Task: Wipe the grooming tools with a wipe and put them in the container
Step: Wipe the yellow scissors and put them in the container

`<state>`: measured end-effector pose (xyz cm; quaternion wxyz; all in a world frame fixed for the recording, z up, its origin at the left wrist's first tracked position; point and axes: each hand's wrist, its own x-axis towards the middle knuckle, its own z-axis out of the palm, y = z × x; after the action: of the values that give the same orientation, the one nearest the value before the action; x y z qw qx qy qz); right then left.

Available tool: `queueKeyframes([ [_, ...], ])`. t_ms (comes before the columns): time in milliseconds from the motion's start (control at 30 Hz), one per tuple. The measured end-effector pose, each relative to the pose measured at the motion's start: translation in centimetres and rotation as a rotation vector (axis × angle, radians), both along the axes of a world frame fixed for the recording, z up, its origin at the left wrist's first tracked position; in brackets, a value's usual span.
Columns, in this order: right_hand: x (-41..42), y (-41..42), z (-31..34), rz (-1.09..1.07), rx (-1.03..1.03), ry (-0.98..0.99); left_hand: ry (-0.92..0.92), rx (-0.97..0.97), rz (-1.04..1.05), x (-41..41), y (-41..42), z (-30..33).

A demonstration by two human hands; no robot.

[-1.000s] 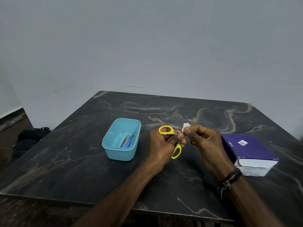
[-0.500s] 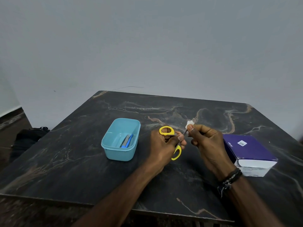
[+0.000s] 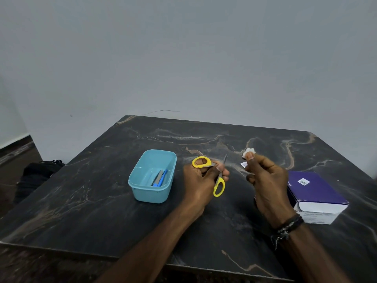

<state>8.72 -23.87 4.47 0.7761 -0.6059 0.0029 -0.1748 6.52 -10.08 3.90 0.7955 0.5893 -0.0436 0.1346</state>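
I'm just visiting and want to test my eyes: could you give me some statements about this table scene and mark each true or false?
1. The left hand holds yellow-handled scissors. True.
2. The right hand pinches a white wipe. True.
3. The wipe is touching the scissors' blade. False: they are apart.
4. The blue container is empty. False: a blue and grey tool lies inside.
5. A purple box lies beside the right hand. True.

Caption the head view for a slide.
Left hand holds yellow-handled scissors; right hand pinches a white wipe, apart from the blades, beside a blue container.
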Motion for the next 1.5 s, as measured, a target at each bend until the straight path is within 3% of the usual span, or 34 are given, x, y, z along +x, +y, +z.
queueKeyframes([
  [267,-0.4,0.9,-0.1,0.138,-0.097,0.135,0.036,-0.12,0.094,0.5,0.2,-0.1],
  [667,-1.1,2.0,-0.5,0.227,-0.162,0.069,0.038,-0.004,0.098,0.3,-0.4,-0.6],
  [1100,-1.1,1.6,-0.1,0.238,-0.177,0.087,0.05,-0.007,0.148,0.4,-0.1,-0.4],
  [1233,-0.5,1.3,-0.5,0.022,-0.385,-0.003,0.048,-0.065,0.202,0.5,0.2,0.1],
  [1333,-0.2,0.7,-1.0,-0.066,-0.715,-0.083,-0.001,-0.062,0.239,0.5,0.2,0.3],
  [1500,0.2,0.8,-2.1,0.096,-1.245,-0.19,-0.021,-0.084,0.276,0.6,0.3,0.3],
])
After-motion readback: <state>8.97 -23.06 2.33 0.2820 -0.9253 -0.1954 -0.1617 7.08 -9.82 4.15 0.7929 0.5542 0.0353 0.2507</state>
